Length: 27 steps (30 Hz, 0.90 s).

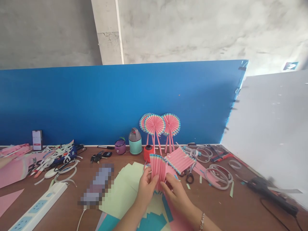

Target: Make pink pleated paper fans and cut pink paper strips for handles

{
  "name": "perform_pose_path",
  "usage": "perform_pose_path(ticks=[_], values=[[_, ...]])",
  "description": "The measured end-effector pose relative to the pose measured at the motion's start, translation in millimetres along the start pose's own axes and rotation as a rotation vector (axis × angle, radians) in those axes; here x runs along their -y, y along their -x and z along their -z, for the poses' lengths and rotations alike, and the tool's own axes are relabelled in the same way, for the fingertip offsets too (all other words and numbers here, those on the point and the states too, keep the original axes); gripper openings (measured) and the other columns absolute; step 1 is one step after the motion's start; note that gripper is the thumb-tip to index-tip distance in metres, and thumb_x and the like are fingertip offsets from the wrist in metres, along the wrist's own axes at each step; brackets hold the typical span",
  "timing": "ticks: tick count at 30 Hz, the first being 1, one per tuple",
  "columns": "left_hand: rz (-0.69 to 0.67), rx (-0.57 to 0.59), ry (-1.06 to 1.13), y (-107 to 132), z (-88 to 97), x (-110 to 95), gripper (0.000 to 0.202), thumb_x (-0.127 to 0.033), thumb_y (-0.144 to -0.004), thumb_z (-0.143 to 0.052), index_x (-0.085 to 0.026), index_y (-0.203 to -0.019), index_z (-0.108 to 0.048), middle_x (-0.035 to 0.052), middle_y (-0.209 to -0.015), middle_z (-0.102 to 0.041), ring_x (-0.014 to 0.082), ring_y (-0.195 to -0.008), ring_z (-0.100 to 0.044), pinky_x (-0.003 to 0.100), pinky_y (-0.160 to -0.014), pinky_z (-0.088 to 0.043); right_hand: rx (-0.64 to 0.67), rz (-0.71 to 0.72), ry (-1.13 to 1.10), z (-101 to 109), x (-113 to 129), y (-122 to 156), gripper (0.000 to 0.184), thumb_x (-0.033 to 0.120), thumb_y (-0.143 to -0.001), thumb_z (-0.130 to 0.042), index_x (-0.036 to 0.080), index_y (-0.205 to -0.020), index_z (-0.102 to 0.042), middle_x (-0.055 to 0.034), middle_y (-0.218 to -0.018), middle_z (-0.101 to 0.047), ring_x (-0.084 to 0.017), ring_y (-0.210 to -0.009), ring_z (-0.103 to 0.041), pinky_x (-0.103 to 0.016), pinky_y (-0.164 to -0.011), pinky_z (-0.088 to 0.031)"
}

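Observation:
Between my two hands stands a pink pleated paper strip (158, 165) with a blue and yellow striped edge at its top. My left hand (147, 184) grips its left side, thumb across the front folds. My right hand (175, 189) pinches the lower right side, fingers bent against the pleats. Just behind lies a second pleated pink sheet (181, 159), partly spread. Under my hands are pale green paper sheets (125, 186) and teal paper (154, 223). Finished round pink paper fans (154, 124) stand upright at the back.
Scissors (190, 177), rolls of clear tape (218, 176) and a hot glue gun (271, 194) lie to the right. Leftward are a power strip (36, 208), a blurred phone (97, 184) and tangled white cables (54, 157). A teal jar (135, 142) stands near the blue partition (84, 102).

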<state>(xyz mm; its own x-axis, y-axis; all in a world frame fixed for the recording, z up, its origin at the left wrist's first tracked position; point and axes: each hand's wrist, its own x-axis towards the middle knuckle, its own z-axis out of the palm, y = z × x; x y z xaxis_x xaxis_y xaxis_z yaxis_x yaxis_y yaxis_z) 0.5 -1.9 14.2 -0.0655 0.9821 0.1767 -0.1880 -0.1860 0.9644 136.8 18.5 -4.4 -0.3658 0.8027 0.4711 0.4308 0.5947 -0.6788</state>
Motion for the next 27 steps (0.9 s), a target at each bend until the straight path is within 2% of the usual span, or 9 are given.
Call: perform_pose_path(ticks=[2,6,11,14,16,20,22,25,27], values=[[-0.044,0.015,-0.110,1,0.7,4,0.029,-0.040,-0.081,-0.055,-0.017,-0.098,-0.060,0.0087,-0.097,-0.069,0.0225,-0.086,-0.063,0.034,-0.081,-0.048,-0.002,-0.014,-0.023,-1,0,0,0.027,0.034,-0.090,-0.043,0.020,-0.066,-0.041,0.0019,-0.066,-0.046,-0.012,-0.059,-0.038,-0.024,-0.054,-0.032],[-0.084,0.011,-0.272,3,2.2,12,0.038,-0.040,-0.085,-0.048,-0.015,-0.109,-0.062,0.0119,-0.115,-0.064,0.0263,-0.109,-0.055,0.038,-0.098,-0.040,-0.016,-0.034,-0.068,-2,-1,1,0.027,0.036,-0.089,-0.043,0.020,-0.067,-0.044,0.0013,-0.067,-0.048,-0.013,-0.060,-0.040,-0.024,-0.054,-0.034],[-0.073,0.103,-0.275,7,3.6,14,0.042,-0.039,-0.086,-0.045,-0.016,-0.119,-0.059,0.0112,-0.131,-0.054,0.0266,-0.122,-0.047,0.040,-0.105,-0.033,-0.023,-0.056,-0.081,-1,-1,2,0.030,0.036,-0.088,-0.044,0.019,-0.063,-0.046,-0.0002,-0.065,-0.051,-0.013,-0.061,-0.043,-0.024,-0.055,-0.036],[-0.101,0.117,-0.299,9,2.6,17,0.045,-0.036,-0.082,-0.052,-0.017,-0.123,-0.056,0.0114,-0.139,-0.044,0.0280,-0.130,-0.036,0.041,-0.108,-0.029,-0.011,-0.063,-0.085,0,-3,1,0.027,0.034,-0.086,-0.044,0.019,-0.065,-0.049,-0.0015,-0.067,-0.055,-0.015,-0.062,-0.045,-0.025,-0.058,-0.037],[-0.129,0.113,-0.311,9,0.4,18,0.042,-0.034,-0.080,-0.055,-0.018,-0.119,-0.058,0.0114,-0.141,-0.041,0.0287,-0.131,-0.034,0.041,-0.107,-0.031,0.012,-0.068,-0.072,0,-5,1,0.025,0.032,-0.085,-0.045,0.018,-0.065,-0.051,-0.0018,-0.066,-0.056,-0.015,-0.062,-0.046,-0.025,-0.058,-0.037],[-0.140,0.085,-0.221,8,-4.5,11,0.029,-0.037,-0.080,-0.056,-0.017,-0.098,-0.067,0.0125,-0.130,-0.051,0.0290,-0.122,-0.044,0.039,-0.099,-0.040,0.093,-0.020,-0.065,3,1,1,0.023,0.030,-0.086,-0.044,0.018,-0.071,-0.058,-0.0012,-0.066,-0.056,-0.015,-0.061,-0.048,-0.025,-0.057,-0.038],[-0.062,0.031,-0.147,7,-4.9,4,0.030,-0.041,-0.080,-0.055,-0.018,-0.093,-0.068,0.0116,-0.124,-0.057,0.0290,-0.113,-0.052,0.039,-0.095,-0.042,0.102,0.030,-0.022,7,4,0,0.020,0.031,-0.086,-0.047,0.019,-0.079,-0.061,-0.0018,-0.072,-0.057,-0.016,-0.065,-0.050,-0.025,-0.059,-0.040],[0.036,-0.062,-0.011,4,-1.9,-3,0.037,-0.048,-0.075,-0.059,-0.017,-0.093,-0.067,0.0109,-0.104,-0.067,0.0281,-0.104,-0.058,0.038,-0.094,-0.042,0.065,0.074,0.089,19,-1,-6,0.022,0.027,-0.087,-0.043,0.020,-0.096,-0.062,-0.0049,-0.085,-0.059,-0.018,-0.079,-0.054,-0.029,-0.071,-0.042],[0.128,-0.110,0.087,2,0.8,-5,0.040,-0.051,-0.071,-0.062,-0.016,-0.091,-0.065,0.0106,-0.092,-0.070,0.0275,-0.099,-0.061,0.037,-0.092,-0.043,-0.035,0.027,0.254,28,-14,-11,0.025,0.019,-0.083,-0.043,0.018,-0.099,-0.062,-0.0083,-0.093,-0.061,-0.022,-0.090,-0.053,-0.034,-0.080,-0.041]])
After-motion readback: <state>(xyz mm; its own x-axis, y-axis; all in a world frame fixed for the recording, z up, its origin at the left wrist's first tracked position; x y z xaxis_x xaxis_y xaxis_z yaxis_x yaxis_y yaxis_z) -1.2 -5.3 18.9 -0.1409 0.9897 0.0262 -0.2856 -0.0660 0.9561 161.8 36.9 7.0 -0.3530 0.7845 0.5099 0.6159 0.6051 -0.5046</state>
